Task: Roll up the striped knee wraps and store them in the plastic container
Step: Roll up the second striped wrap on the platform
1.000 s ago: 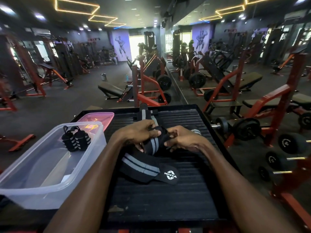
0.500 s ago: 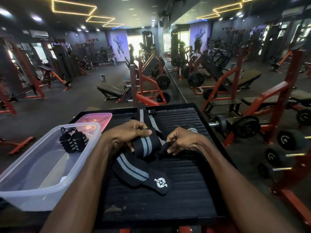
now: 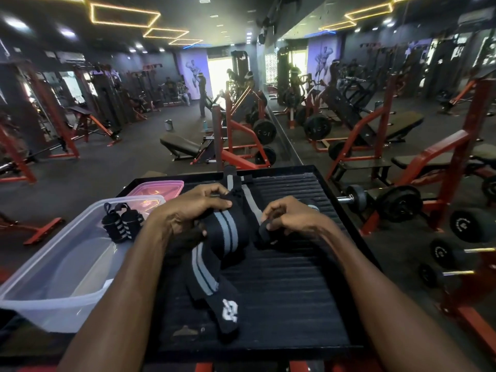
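Note:
A black knee wrap [image 3: 225, 234] with grey stripes lies across a ribbed black platform [image 3: 290, 291]. My left hand [image 3: 193, 208] grips the wrap's upper part. My right hand [image 3: 290, 216] pinches a black end of the wrap just to the right. The wrap's free tail with a white logo [image 3: 229, 310] trails toward me. Another length of striped wrap [image 3: 233, 181] runs to the platform's far edge. Two rolled wraps [image 3: 122, 224] sit in the clear plastic container [image 3: 48, 299] at the left.
A pink lid [image 3: 158, 187] lies behind the container. Dumbbells [image 3: 389, 202] and red racks stand right of the platform. Benches and red machines fill the gym floor beyond, with a person standing far off.
My hands have drawn apart. The left hand holds the striped part higher, the right hand has shifted right with the black end, and the tail has slid nearer to me.

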Motion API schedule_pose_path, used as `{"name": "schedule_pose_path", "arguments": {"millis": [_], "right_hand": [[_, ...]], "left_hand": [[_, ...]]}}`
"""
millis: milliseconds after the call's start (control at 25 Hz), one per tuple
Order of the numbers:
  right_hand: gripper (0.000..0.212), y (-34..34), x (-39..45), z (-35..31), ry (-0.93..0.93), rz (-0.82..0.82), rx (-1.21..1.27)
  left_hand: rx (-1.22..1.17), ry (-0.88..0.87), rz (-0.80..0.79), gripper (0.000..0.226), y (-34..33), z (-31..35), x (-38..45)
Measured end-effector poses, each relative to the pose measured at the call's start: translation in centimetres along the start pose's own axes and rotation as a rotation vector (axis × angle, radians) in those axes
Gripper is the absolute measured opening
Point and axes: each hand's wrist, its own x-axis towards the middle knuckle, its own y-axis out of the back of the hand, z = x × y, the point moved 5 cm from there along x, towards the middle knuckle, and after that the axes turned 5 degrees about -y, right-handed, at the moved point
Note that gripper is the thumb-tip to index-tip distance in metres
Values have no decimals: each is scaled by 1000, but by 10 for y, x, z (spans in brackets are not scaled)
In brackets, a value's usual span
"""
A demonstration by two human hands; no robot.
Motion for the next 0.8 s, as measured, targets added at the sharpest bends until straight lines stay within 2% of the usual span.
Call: {"name": "schedule_pose_path", "arguments": {"millis": [40, 120, 200, 280, 360, 480, 560, 640, 720, 800], "right_hand": [[10, 2, -1, -10, 69, 67, 30], [16, -4, -5, -23, 147, 17, 166], [41, -18, -4, -24, 146, -118, 152], [64, -26, 0, -21, 140, -85, 43], [56, -25, 2, -21, 170, 11, 100], [33, -16, 5, -22, 215, 177, 182], [28, -4, 8, -17, 206, 337, 145], [24, 6, 12, -10, 172, 429, 162], [22, 13, 11, -6, 135, 471, 212], [26, 20, 8, -4, 105, 492, 269]], "left_hand": [[24, 41, 7, 8, -7, 2, -3], [25, 103, 55, 10, -20, 4, -2], [-61, 89, 128, 10, -32, 7, 4], [-153, 43, 178, 14, -38, 10, 12], [-144, 13, 195, 21, -40, 4, 19], [84, -33, 214, 29, -36, -12, 23], [324, -72, 136, 34, -45, -21, 21], [572, -117, 29, 33, -57, -26, 18], [610, -161, -68, 27, -69, -25, 12], [477, -216, -193, 18, -77, -19, 3]]}}
